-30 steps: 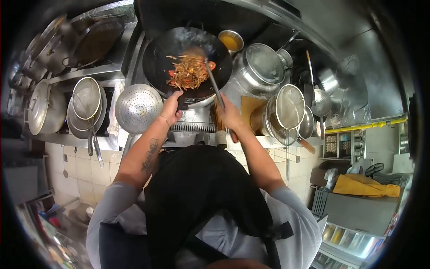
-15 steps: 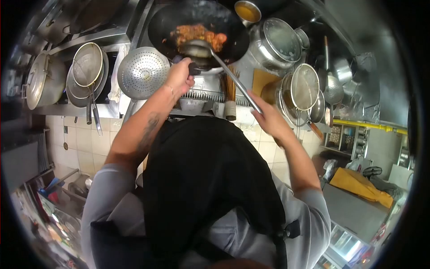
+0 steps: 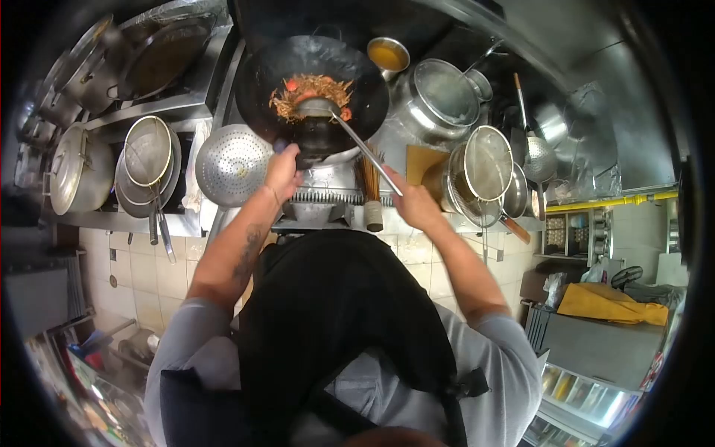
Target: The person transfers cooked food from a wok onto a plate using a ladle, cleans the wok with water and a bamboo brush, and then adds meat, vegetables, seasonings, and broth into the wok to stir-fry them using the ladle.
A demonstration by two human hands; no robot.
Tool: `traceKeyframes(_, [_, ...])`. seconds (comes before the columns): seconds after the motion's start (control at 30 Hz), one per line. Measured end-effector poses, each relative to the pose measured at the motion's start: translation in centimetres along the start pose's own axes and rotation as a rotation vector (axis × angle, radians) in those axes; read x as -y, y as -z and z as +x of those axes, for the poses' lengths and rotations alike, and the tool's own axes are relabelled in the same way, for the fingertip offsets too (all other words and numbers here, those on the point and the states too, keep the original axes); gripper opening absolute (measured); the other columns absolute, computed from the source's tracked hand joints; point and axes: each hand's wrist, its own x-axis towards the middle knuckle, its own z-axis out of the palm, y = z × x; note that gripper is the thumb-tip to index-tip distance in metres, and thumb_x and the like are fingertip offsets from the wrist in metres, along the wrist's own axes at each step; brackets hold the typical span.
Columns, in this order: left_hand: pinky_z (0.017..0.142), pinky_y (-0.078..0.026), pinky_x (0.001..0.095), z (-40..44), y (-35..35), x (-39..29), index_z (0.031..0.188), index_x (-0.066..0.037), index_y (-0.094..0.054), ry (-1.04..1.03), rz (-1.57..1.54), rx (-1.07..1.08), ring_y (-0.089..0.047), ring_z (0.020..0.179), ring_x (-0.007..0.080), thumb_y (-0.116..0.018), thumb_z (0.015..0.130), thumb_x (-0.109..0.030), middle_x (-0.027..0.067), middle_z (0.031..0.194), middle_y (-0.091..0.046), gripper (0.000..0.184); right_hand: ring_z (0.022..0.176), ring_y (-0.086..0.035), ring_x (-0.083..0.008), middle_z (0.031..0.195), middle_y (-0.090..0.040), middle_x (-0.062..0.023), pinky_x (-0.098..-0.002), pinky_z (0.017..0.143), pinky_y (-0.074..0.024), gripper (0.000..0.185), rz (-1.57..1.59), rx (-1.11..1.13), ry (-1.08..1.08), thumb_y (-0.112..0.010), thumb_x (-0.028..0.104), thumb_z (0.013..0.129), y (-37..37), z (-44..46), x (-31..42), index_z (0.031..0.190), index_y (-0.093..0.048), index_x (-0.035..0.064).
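My left hand is closed around the near handle of a large black wok, a bit of dark cloth showing at the grip. In the wok lies a heap of brown shredded food with orange-red pieces. My right hand grips the long metal handle of a ladle. The ladle's bowl rests face down against the near side of the food. A perforated metal strainer sits just left of my left hand. Between my hands stands a bamboo wok brush.
Behind the wok on the right is a small pan of orange liquid. A lidded steel pot and a mesh skimmer over a container stand to the right. On the left are another skimmer and a big pot.
The view has tilted up, so the stove sits lower in the frame. The ladle has pushed farther into the wok, and the food is heaped differently. My left hand stays on the handle.
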Motion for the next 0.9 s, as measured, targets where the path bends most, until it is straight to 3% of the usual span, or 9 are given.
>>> traceKeyframes(0.03, [0.043,-0.035,0.0302,-2.4,-0.3,1.0,0.092,-0.008,-0.061,-0.1,-0.014,0.008,-0.046,0.05,0.0139,-0.063,0.099,-0.028,0.0043,0.071,-0.056,0.021,0.095,-0.07,-0.0535,0.128,-0.072,-0.0247,-0.0576,0.092,-0.0583,0.078,-0.03,-0.035,-0.088,-0.067,0.004,0.097,-1.1,1.5,-0.3,0.167,-0.04,0.026])
traceKeyframes(0.1, [0.038,-0.034,0.0309,-6.3,2.3,3.1,0.111,-0.009,-0.063,-0.069,0.181,-0.016,-0.05,0.048,0.0157,-0.061,0.098,-0.023,0.0051,0.073,-0.058,0.019,0.094,-0.07,-0.0535,0.105,-0.072,-0.0341,-0.0586,0.092,-0.057,0.08,0.103,-0.211,0.046,-0.064,0.005,0.098,-1.9,0.9,-1.1,0.168,-0.037,0.0307])
traceKeyframes(0.17, [0.035,-0.031,0.0306,-10.2,2.2,3.2,0.119,-0.012,-0.061,-0.07,0.11,0.022,-0.049,0.048,0.0146,-0.058,0.096,-0.017,0.0039,0.075,-0.057,0.023,0.102,-0.07,-0.0536,0.115,-0.073,-0.0321,-0.0568,0.095,-0.0568,0.079,0.157,-0.353,0.192,-0.065,0.005,0.099,0.9,-1.8,0.2,0.168,-0.037,0.0311])
traceKeyframes(0.23, [0.037,-0.031,0.0326,-8.5,0.7,1.8,0.109,-0.009,-0.064,-0.156,0.012,-0.036,-0.045,0.043,0.0141,-0.058,0.096,-0.017,0.0023,0.073,-0.055,0.017,0.106,-0.07,-0.053,0.12,-0.072,-0.0313,-0.0565,0.095,-0.0573,0.077,0.189,-0.379,0.177,-0.066,0.007,0.101,3.6,-3.1,-0.2,0.168,-0.038,0.031])
traceKeyframes(0.33, [0.037,-0.029,0.0274,-1.6,-0.6,-1.1,0.098,-0.011,-0.058,-0.006,0.012,-0.062,-0.041,0.047,0.0127,-0.06,0.098,-0.021,0.0029,0.074,-0.054,0.01,0.099,-0.071,-0.0534,0.11,-0.073,-0.0334,-0.0573,0.089,-0.0583,0.073,0.173,-0.354,0.075,-0.067,0.012,0.102,6.3,-1.5,1.4,0.167,-0.039,0.029])
traceKeyframes(0.47, [0.039,-0.03,0.0284,3.8,-0.3,-1.5,0.087,-0.009,-0.055,0.076,0.035,-0.004,-0.041,0.047,0.014,-0.064,0.097,-0.024,0.0039,0.069,-0.051,0.021,0.093,-0.071,-0.0543,0.102,-0.073,-0.0355,-0.0591,0.087,-0.0575,0.074,0.118,-0.26,-0.116,-0.067,0.014,0.101,1.3,4.4,2.6,0.168,-0.037,0.0286])
traceKeyframes(0.57, [0.039,-0.029,0.0276,3.2,-1.1,-1.5,0.086,-0.01,-0.054,0.073,0.06,-0.04,-0.042,0.047,0.0136,-0.065,0.097,-0.025,0.0041,0.069,-0.051,0.022,0.09,-0.072,-0.0551,0.096,-0.073,-0.0353,-0.0607,0.087,-0.0579,0.076,0.092,-0.177,0.012,-0.065,0.015,0.101,-3.1,3.6,1.4,0.169,-0.034,0.0289])
traceKeyframes(0.63, [0.039,-0.028,0.0272,3.1,-1.1,-1.9,0.086,-0.01,-0.054,0.063,0.044,-0.029,-0.042,0.047,0.0137,-0.066,0.097,-0.024,0.0045,0.07,-0.051,0.022,0.087,-0.071,-0.0569,0.092,-0.072,-0.0353,-0.0624,0.086,-0.0582,0.076,0.147,-0.141,0.223,-0.063,0.015,0.101,-3.5,2.6,-0.5,0.169,-0.033,0.0289])
traceKeyframes(0.9, [0.04,-0.028,0.0265,3.0,-1.2,-1.2,0.087,-0.01,-0.056,0.055,0.005,0.007,-0.043,0.05,0.0141,-0.064,0.097,-0.024,0.0054,0.072,-0.055,0.02,0.088,-0.07,-0.0581,0.092,-0.072,-0.036,-0.0645,0.085,-0.0568,0.074,0.079,-0.304,-0.092,-0.063,0.015,0.101,-2.2,9.4,1.5,0.168,-0.036,0.0308])
